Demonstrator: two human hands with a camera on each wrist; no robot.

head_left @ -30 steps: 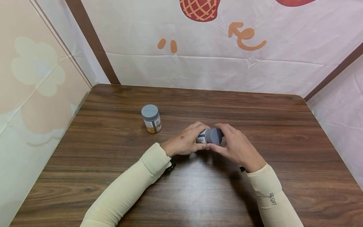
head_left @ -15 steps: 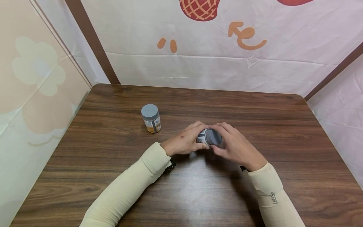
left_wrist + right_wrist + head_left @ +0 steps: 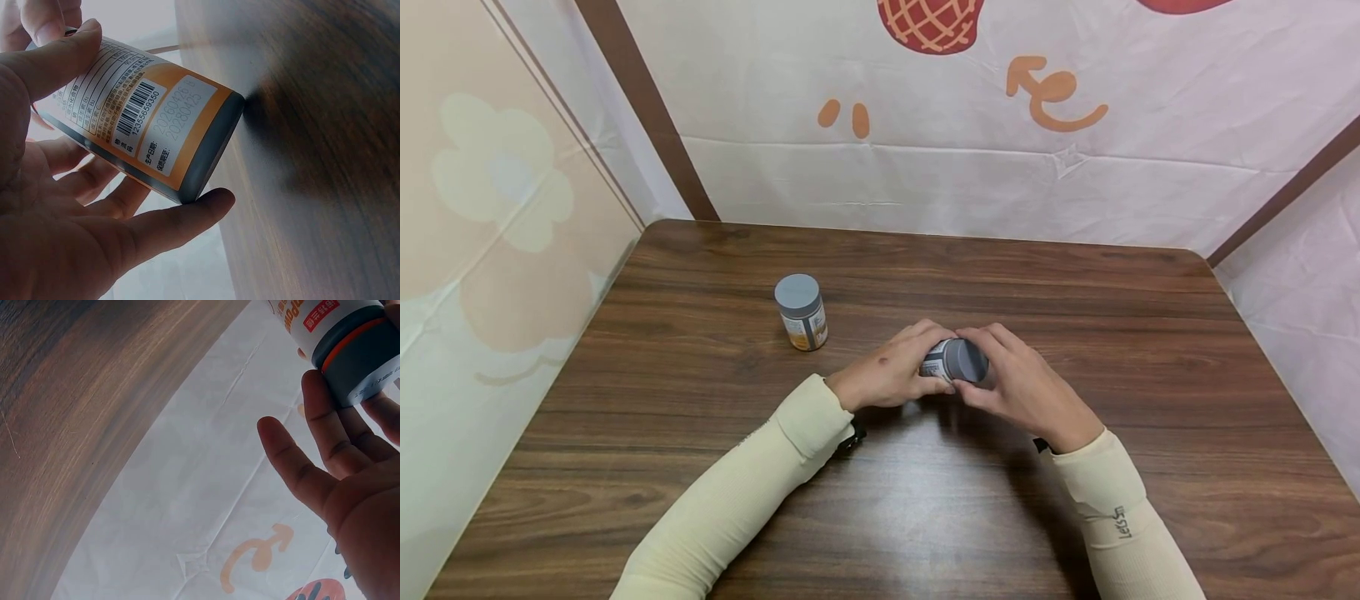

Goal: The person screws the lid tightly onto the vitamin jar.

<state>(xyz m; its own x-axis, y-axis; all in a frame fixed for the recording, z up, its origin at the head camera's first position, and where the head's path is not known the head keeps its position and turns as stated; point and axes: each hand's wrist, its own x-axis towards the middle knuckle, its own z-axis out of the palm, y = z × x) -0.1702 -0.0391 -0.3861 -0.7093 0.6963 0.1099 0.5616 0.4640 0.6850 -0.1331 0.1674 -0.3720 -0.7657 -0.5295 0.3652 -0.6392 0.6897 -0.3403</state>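
Note:
My left hand (image 3: 889, 368) grips the body of a small supplement jar (image 3: 936, 362), tilted low over the table with its lid toward the right. My right hand (image 3: 1028, 387) pinches the dark grey lid (image 3: 967, 361) between thumb and fingers. In the left wrist view, the label (image 3: 139, 111) shows a barcode and printed dates on orange and white; the jar's base edge is close to the wood, contact unclear. An orange ring (image 3: 353, 344) shows beside the lid in the right wrist view. A matching jar (image 3: 803, 323) stands upright to the left.
The brown wood-grain table (image 3: 700, 467) reaches back to a white printed cloth (image 3: 940, 187). More cloth hangs along the left and right sides.
My right fingers have shifted slightly around the lid, the thumb lifting off and coming back against it. The left hand and the upright jar stay in place.

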